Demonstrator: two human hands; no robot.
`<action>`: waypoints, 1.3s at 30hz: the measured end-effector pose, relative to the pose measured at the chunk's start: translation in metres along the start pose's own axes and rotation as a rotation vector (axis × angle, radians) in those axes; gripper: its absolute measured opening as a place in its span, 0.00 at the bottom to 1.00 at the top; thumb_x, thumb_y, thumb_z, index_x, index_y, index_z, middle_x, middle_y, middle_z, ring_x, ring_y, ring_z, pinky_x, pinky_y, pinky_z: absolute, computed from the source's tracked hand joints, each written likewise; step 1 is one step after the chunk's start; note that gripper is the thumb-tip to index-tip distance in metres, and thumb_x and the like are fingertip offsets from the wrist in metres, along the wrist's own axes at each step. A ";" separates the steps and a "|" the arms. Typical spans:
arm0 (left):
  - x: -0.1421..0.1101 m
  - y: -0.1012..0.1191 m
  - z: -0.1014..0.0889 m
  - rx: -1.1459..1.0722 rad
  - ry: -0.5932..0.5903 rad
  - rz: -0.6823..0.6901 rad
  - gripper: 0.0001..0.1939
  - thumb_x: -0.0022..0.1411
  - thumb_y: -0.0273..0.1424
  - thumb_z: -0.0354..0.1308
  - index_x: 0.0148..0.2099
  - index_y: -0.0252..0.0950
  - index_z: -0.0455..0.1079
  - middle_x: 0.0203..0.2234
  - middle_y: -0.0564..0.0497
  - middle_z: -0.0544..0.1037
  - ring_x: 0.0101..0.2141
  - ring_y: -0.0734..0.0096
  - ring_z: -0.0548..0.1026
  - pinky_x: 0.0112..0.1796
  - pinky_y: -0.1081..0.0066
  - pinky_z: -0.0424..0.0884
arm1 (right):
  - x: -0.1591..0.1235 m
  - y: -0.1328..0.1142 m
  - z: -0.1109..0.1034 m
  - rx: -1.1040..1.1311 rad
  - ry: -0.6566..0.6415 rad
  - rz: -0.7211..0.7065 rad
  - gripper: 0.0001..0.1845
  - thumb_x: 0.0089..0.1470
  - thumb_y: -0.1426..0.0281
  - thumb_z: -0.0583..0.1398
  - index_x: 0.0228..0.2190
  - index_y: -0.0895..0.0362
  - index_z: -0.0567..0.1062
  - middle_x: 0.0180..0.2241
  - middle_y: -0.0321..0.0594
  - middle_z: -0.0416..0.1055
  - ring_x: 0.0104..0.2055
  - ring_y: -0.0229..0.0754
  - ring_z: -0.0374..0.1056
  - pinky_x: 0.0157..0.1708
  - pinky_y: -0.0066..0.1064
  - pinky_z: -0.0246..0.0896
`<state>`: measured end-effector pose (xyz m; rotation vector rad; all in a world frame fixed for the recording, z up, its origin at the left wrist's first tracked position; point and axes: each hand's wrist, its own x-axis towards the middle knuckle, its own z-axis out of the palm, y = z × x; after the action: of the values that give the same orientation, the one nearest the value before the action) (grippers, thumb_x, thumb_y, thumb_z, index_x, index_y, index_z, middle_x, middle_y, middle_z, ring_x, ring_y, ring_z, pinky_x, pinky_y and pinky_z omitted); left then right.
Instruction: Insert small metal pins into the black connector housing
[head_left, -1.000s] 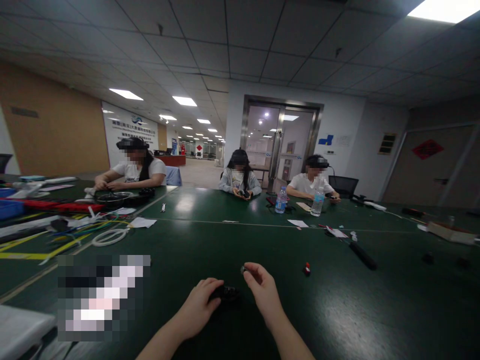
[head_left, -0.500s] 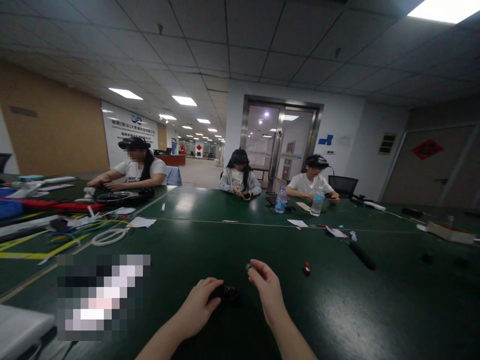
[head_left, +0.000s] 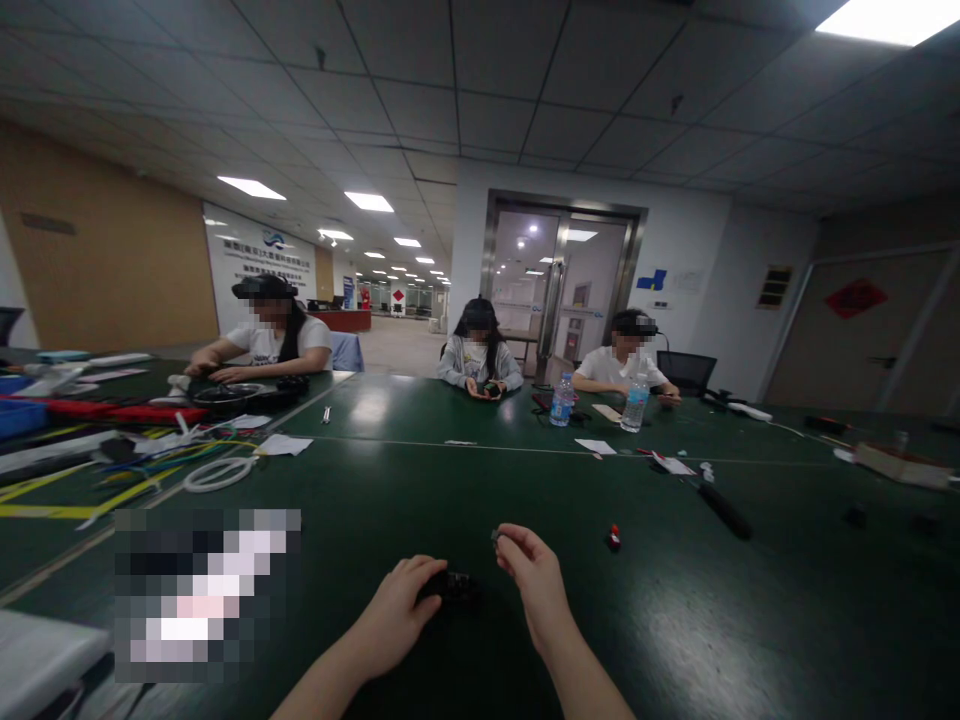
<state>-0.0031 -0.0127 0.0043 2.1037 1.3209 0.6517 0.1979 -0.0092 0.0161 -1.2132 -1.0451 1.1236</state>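
Observation:
My left hand (head_left: 405, 605) is closed on the left end of a small black object (head_left: 456, 587) on the dark green table (head_left: 360, 540). That object's kind is hard to make out against the dark surface. To the right of it, my right hand (head_left: 531, 570) pinches a tiny grey piece (head_left: 496, 537) between thumb and fingertips, apart from the black object. Beyond my right hand lies a small red and white item (head_left: 614, 538).
Two water bottles (head_left: 561, 400) stand near the far side, where three people sit. A black rod-like thing (head_left: 724, 511) lies to the right. Cables, a coiled white cord (head_left: 220, 474) and a blue bin (head_left: 22, 418) crowd the left. An open box (head_left: 904, 466) sits far right.
My right hand has dipped very slightly with the grey piece. My left hand stays on the black object. The people across the table have shifted their hands a little.

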 end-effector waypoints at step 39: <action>0.000 0.003 -0.001 0.013 -0.006 -0.011 0.22 0.55 0.30 0.49 0.53 0.39 0.62 0.49 0.49 0.67 0.49 0.63 0.63 0.50 0.64 0.57 | -0.010 -0.004 0.011 -0.224 -0.161 0.018 0.17 0.45 0.68 0.58 0.40 0.58 0.72 0.40 0.40 0.71 0.43 0.44 0.66 0.42 0.32 0.60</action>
<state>-0.0019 -0.0139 0.0076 2.1060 1.3363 0.6330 0.1856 -0.0173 0.0213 -1.3257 -1.3119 1.1562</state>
